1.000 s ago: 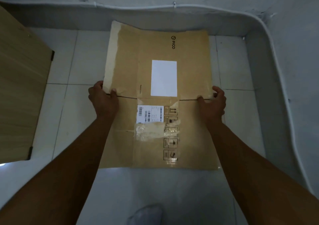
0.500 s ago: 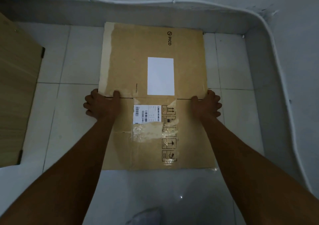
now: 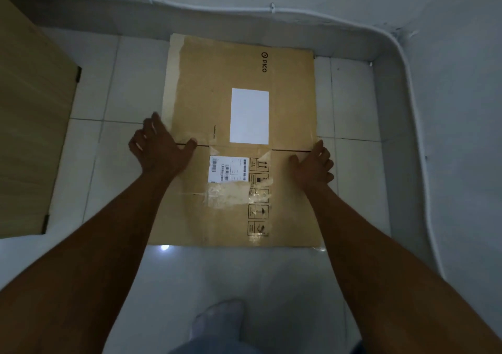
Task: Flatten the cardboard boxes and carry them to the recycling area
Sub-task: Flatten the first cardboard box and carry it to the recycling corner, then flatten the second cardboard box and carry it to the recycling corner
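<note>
Head view looks down on a flattened brown cardboard box (image 3: 198, 95), which lies on the white tiled floor (image 3: 122, 87). Its far edge at 12 o'clock is near the grey wall base. The left hand (image 3: 160, 147) rests at the 9 o'clock edge with its fingers spread wide and straight, and its thumb touches the slit between two flaps. The right hand (image 3: 312, 168) lies flat at the 3 o'clock edge just below the same slit, with its fingers stretched out and holding nothing. I think both palms sit on this fold line because the flaps spring up most easily there, so pressing keeps the sheet flat before lifting.

The underside of the box is hidden, so I cannot tell if a second layer is fully collapsed. The light is dim, and the print on the white barcode label (image 3: 228, 168) is too small to read. A light wooden panel (image 3: 32, 122) at 9 o'clock is cut off by the frame. No recycling area is visible.
</note>
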`<action>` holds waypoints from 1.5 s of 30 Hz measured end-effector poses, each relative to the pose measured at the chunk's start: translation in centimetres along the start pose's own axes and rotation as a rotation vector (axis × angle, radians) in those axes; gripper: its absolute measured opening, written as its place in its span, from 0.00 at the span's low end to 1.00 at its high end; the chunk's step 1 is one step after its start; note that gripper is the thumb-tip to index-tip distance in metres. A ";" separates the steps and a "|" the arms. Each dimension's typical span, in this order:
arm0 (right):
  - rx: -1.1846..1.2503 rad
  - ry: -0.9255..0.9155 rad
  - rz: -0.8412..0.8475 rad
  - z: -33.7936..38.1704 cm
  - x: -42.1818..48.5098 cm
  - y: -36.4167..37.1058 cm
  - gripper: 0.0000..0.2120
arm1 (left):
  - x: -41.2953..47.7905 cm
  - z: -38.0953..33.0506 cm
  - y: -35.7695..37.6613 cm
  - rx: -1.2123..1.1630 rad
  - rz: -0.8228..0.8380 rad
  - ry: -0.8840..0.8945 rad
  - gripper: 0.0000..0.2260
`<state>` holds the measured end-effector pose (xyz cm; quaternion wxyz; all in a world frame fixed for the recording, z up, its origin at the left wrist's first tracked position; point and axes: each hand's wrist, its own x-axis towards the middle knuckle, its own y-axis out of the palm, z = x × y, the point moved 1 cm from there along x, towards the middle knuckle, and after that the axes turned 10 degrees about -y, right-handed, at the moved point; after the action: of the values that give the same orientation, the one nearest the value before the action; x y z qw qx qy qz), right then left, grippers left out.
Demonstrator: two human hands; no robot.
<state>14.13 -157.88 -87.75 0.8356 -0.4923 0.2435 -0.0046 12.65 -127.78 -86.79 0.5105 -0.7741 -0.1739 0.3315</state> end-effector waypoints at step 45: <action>0.145 -1.413 0.227 72.6 -80.8 -47.3 0.04 | -38.3 32.3 -109.1 -0.210 -0.402 0.146 0.07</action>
<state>-16.23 -102.68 12.62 0.8194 -0.2925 -0.3069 0.3858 -29.65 -83.62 16.50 0.4941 -0.7947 -0.3209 0.1462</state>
